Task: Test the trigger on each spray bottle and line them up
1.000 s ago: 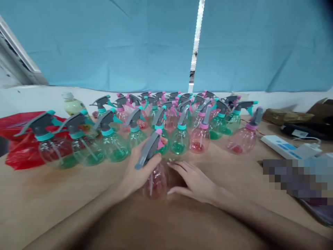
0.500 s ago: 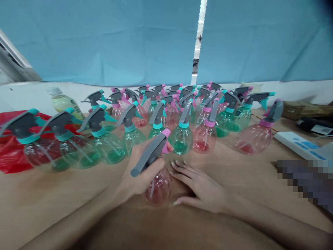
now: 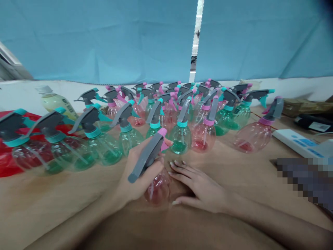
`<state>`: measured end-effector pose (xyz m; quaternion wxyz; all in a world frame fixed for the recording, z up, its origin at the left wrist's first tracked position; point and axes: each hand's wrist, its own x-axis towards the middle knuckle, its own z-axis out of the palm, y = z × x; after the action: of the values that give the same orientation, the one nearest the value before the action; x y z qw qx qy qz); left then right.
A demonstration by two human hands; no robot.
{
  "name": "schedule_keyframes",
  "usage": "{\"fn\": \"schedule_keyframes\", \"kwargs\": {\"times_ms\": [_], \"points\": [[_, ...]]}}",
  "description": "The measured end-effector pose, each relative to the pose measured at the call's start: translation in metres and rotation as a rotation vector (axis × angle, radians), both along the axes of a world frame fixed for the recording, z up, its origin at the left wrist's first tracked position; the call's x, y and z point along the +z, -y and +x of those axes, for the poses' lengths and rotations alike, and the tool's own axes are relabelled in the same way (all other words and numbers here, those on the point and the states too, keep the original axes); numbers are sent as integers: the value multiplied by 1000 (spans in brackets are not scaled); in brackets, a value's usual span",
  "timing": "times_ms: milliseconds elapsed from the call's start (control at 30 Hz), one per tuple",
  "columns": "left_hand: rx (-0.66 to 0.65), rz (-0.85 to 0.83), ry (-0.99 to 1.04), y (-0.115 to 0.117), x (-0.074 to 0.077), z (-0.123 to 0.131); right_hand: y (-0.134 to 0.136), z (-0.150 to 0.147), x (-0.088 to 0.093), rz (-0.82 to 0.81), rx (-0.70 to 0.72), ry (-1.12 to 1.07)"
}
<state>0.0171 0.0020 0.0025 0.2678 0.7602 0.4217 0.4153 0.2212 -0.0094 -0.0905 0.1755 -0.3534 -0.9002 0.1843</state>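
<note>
A pink see-through spray bottle (image 3: 158, 187) with a grey trigger head (image 3: 145, 158) stands on the brown table (image 3: 52, 201) just in front of me. My left hand (image 3: 135, 173) is wrapped round its neck and trigger head. My right hand (image 3: 200, 185) lies beside the bottle's right side, fingers stretched flat towards it and touching its body. Behind them stand several more spray bottles, green ones (image 3: 180, 137) and pink ones (image 3: 205, 135), in packed rows.
A red plastic bag (image 3: 7, 163) lies at the far left behind the green bottles. A yellowish drink bottle (image 3: 56, 100) stands at the back left. A white power strip (image 3: 299, 142) and dark items lie at the right. A blue curtain (image 3: 130, 38) hangs behind.
The view has shifted slightly. My left hand has tipped the trigger head a little further towards me; my right hand has stayed beside the bottle.
</note>
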Motion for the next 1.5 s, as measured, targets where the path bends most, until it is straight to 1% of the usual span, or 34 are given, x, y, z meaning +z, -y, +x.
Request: {"fn": "schedule_keyframes", "kwargs": {"times_ms": [267, 733, 1133, 1500], "points": [[-30, -52, 52, 0, -4, 4, 0, 0, -2, 19, -12, -16], [5, 18, -47, 0, -5, 2, -1, 1, -3, 22, -7, -17], [3, 18, -65, 0, -2, 2, -1, 1, -3, 36, -5, -9], [6, 14, -54, 1, -4, 1, -1, 0, -3, 27, -5, -30]]}}
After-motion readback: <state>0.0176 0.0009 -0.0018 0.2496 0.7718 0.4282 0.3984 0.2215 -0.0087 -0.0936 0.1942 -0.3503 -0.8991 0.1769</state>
